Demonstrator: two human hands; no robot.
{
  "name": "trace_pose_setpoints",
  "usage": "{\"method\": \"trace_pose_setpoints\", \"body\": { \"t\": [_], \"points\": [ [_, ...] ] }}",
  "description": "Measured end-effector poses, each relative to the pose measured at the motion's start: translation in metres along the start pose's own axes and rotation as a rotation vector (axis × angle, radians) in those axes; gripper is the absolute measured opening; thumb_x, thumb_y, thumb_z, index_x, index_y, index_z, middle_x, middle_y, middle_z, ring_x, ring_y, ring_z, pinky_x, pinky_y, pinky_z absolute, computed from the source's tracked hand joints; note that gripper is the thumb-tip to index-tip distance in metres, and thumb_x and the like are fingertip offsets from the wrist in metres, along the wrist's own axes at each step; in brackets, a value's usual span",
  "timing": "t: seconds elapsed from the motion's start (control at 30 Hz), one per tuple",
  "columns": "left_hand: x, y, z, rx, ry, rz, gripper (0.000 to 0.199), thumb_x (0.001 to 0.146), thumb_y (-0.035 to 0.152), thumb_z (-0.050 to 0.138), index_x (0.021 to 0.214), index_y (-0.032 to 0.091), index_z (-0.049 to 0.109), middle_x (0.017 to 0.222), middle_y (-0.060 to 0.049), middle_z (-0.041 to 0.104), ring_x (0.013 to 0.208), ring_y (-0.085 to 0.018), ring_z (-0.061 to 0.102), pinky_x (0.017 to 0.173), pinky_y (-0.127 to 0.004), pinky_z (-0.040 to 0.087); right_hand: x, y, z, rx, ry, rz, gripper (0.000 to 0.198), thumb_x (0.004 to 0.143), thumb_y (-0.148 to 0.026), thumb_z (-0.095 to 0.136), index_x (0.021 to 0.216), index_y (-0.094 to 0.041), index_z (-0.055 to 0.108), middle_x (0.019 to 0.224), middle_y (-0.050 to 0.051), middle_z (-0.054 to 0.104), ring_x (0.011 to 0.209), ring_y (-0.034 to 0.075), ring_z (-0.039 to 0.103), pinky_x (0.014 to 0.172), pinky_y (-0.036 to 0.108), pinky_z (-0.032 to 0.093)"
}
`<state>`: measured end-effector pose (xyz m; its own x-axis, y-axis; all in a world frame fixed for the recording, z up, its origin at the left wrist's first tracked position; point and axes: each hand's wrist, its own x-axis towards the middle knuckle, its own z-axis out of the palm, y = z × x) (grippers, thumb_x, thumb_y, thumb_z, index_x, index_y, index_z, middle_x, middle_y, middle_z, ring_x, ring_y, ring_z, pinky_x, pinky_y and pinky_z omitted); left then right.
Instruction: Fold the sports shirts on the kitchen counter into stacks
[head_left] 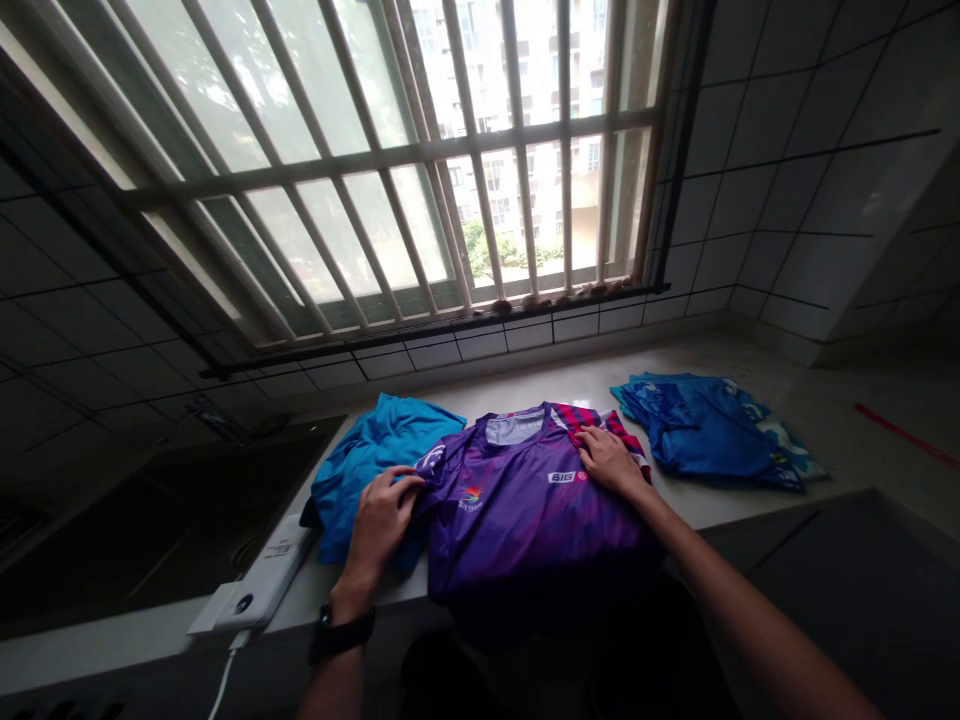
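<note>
A purple jersey (517,530) lies face up on the counter, its neckline toward the window and its lower part hanging over the front edge into shadow. My left hand (381,520), with a black watch on the wrist, pinches the jersey's sleeve on the left. On the opposite shoulder, by the red-and-navy striped sleeve, my right hand (609,460) rests with its fingers stretched over the fabric. A light blue garment (382,440) lies bunched to the left, partly under the purple jersey.
Folded blue garments (697,425) are stacked on the counter (577,372) at the right. A dark sink (172,520) is at the left, with a white power bank (259,585) and its cable beside it. A red strip (904,432) lies far right. A barred window (420,155) stands behind.
</note>
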<state>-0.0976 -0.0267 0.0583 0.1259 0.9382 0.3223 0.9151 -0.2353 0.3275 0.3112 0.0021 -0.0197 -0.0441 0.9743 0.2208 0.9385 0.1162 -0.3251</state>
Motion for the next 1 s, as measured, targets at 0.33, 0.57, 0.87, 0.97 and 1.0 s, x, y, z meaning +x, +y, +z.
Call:
{"method": "trace_pose_setpoints", "body": {
  "t": [0.33, 0.57, 0.87, 0.97, 1.0],
  "points": [
    [0.027, -0.024, -0.036, 0.012, 0.093, -0.636, 0.034, 0.094, 0.041, 0.056, 0.114, 0.016, 0.066, 0.106, -0.018, 0.078, 0.102, -0.037, 0.074, 0.089, -0.045, 0.057, 0.0, -0.001, 0.0, 0.005, 0.001, 0.01, 0.041, 0.1, -0.023, 0.049, 0.137, -0.019, 0.066, 0.154, 0.014, 0.059, 0.145, 0.028, 0.052, 0.123, 0.046, 0.036],
    [0.022, 0.021, -0.015, -0.161, 0.075, -0.265, 0.024, 0.091, 0.036, 0.055, 0.099, 0.022, 0.073, 0.102, -0.006, 0.08, 0.096, -0.025, 0.074, 0.087, -0.031, 0.056, -0.001, -0.002, 0.0, -0.002, 0.016, 0.008, 0.041, 0.1, -0.022, 0.05, 0.137, -0.02, 0.067, 0.154, 0.014, 0.059, 0.145, 0.03, 0.052, 0.123, 0.047, 0.037],
    [0.024, 0.061, 0.009, 0.098, -0.15, -0.17, 0.03, 0.101, 0.039, 0.054, 0.116, 0.021, 0.073, 0.111, -0.011, 0.077, 0.103, -0.026, 0.073, 0.083, -0.03, 0.051, -0.001, -0.002, -0.001, -0.015, -0.001, 0.008, 0.043, 0.1, -0.022, 0.047, 0.139, -0.017, 0.065, 0.153, 0.015, 0.059, 0.146, 0.028, 0.05, 0.125, 0.044, 0.035],
    [0.021, 0.06, 0.022, 0.235, -0.249, -0.1, 0.045, 0.093, 0.04, 0.069, 0.133, 0.02, 0.066, 0.122, -0.014, 0.072, 0.109, -0.028, 0.072, 0.082, -0.029, 0.053, -0.001, -0.002, -0.001, -0.016, 0.009, 0.005, 0.044, 0.1, -0.022, 0.047, 0.14, -0.018, 0.065, 0.153, 0.015, 0.06, 0.145, 0.027, 0.052, 0.125, 0.044, 0.034],
    [0.019, 0.06, 0.027, 0.271, -0.282, -0.075, 0.045, 0.093, 0.039, 0.07, 0.134, 0.02, 0.066, 0.122, -0.014, 0.071, 0.11, -0.028, 0.072, 0.083, -0.03, 0.053, -0.001, -0.003, -0.001, -0.015, 0.01, 0.006, 0.044, 0.1, -0.022, 0.047, 0.14, -0.017, 0.065, 0.153, 0.015, 0.059, 0.145, 0.027, 0.052, 0.125, 0.044, 0.034]
  ]
}}
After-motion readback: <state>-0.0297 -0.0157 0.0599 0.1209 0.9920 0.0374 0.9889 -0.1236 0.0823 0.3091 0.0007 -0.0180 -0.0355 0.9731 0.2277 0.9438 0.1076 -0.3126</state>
